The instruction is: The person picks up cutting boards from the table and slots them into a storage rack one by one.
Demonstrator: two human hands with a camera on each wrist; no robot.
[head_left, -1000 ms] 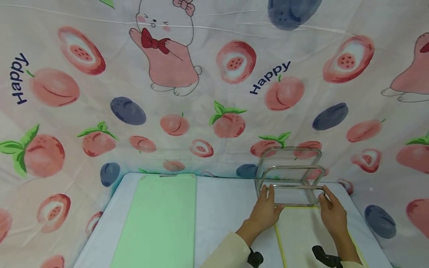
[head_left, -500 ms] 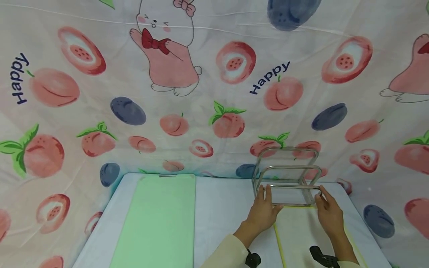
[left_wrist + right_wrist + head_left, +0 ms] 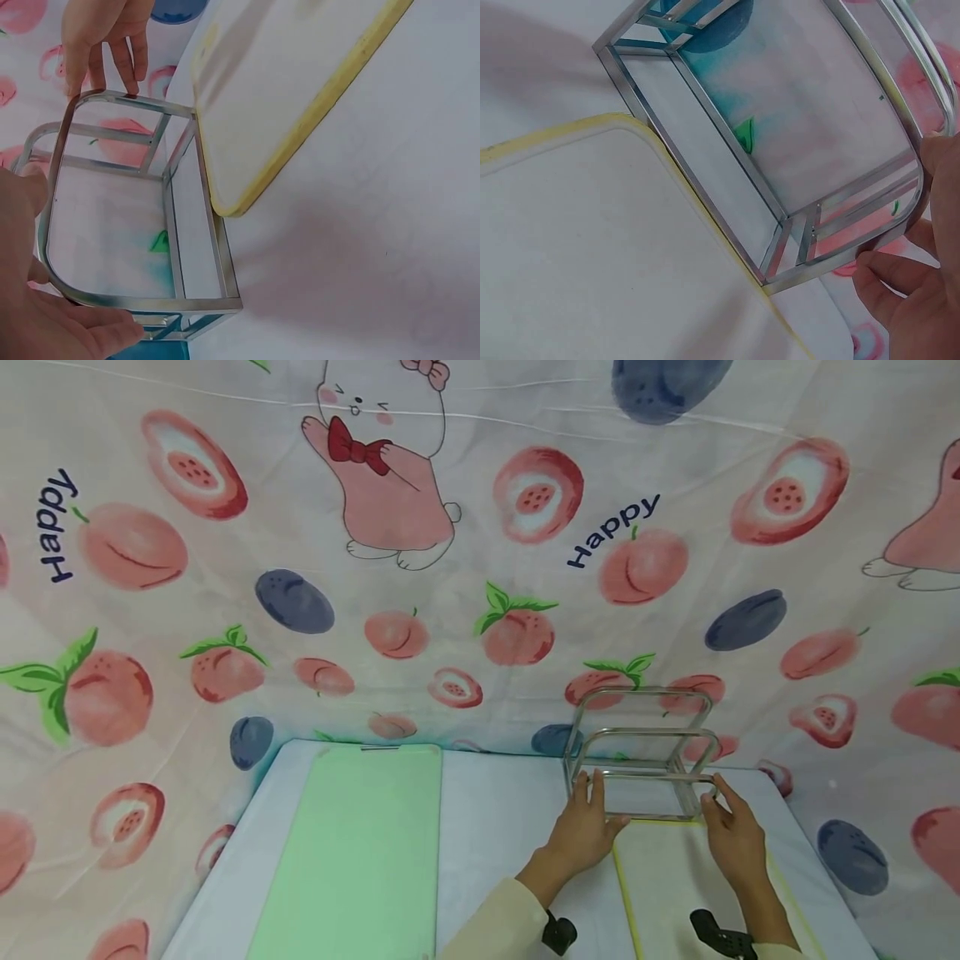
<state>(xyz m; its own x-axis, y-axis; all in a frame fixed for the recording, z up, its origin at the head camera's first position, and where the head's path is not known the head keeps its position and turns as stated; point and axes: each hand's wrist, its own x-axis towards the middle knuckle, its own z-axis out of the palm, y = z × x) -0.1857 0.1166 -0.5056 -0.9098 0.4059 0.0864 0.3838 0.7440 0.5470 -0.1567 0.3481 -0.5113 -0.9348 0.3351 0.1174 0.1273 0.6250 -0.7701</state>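
Note:
A silver metal rack [image 3: 652, 732] with upright loops stands at the back right of the table. My left hand [image 3: 581, 837] grips its front loop at the left side. In the left wrist view, the thumb and fingers [image 3: 109, 330] wrap round the bar. My right hand [image 3: 735, 845] holds the same loop at the right side; the right wrist view has its thumb and fingertips [image 3: 889, 277] pinching the rounded corner. A white board with a yellow rim [image 3: 615, 240] lies flat right in front of the rack, its back edge at the rack's lower front bar. The rack holds nothing.
A light green board [image 3: 360, 852] lies on the left part of the white-covered table [image 3: 495, 827]. Behind and at both sides rises a cloth [image 3: 450, 610] printed with peaches and a rabbit. Black straps [image 3: 723, 935] sit on both wrists.
Both hands have shifted the rack slightly to the left, still gripping it. The head view has turned a little. Both boards look unmoved.

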